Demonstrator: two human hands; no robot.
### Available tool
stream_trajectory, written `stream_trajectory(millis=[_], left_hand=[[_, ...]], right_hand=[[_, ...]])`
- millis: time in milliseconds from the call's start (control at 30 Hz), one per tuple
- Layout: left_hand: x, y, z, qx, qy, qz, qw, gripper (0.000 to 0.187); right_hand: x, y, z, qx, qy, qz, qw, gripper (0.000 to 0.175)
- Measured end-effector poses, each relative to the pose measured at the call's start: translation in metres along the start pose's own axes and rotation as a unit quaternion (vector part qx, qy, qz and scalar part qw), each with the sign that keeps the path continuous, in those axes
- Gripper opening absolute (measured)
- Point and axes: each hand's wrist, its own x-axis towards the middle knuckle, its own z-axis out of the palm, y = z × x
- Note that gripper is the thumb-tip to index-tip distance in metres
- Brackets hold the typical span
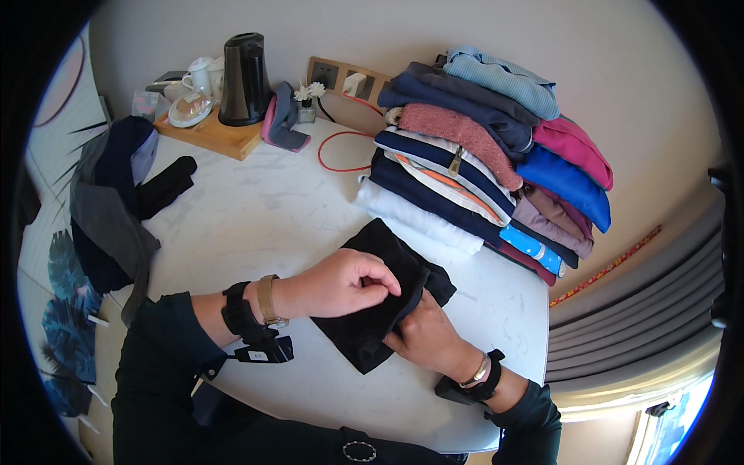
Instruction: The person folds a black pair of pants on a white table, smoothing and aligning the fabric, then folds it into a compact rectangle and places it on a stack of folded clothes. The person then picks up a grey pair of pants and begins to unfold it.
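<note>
A black cloth garment [366,343], partly folded over itself, lies on the white marbled table [250,215] in front of me. My left hand [343,285] is over its middle, fingers curled and thumb near the index fingertip; whether cloth is pinched between them cannot be told. My right hand [424,334] grips the garment's raised edge at the right, with some fingers hidden beneath or inside the fabric.
Stacks of folded clothes [442,180] stand at the back right. A black electric kettle [245,81] and cups are on a wooden tray [232,142] at the back left. Dark loose clothes [110,215] hang over the left edge. A red cable [319,154] loops near the wall sockets.
</note>
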Motion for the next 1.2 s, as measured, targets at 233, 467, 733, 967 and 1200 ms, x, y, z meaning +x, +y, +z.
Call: stream_trajectory(millis=[233, 467, 733, 967, 1200], left_hand=[[0.001, -0.016, 0.0, 0.072, 0.016, -0.006, 0.997, 0.017], [0.003, -0.023, 0.006, 0.193, -0.041, 0.127, 0.972, 0.034], [0.001, -0.03, 0.008, 0.251, -0.098, 0.156, 0.95, 0.051], [-0.002, -0.035, 0.011, 0.275, -0.156, 0.126, 0.94, 0.063], [-0.003, -0.037, 0.014, 0.279, -0.176, 0.103, 0.938, 0.066]], right_hand=[[-0.012, -0.003, -0.015, -0.008, 0.056, 0.013, 0.998, 0.032], [-0.002, 0.007, -0.026, -0.032, 0.17, 0.051, 0.984, 0.042], [-0.012, 0.023, -0.021, -0.013, 0.152, 0.067, 0.986, 0.048], [-0.015, 0.044, -0.025, -0.028, 0.159, 0.081, 0.984, 0.031], [-0.019, 0.051, -0.031, -0.024, 0.158, 0.115, 0.98, 0.028]])
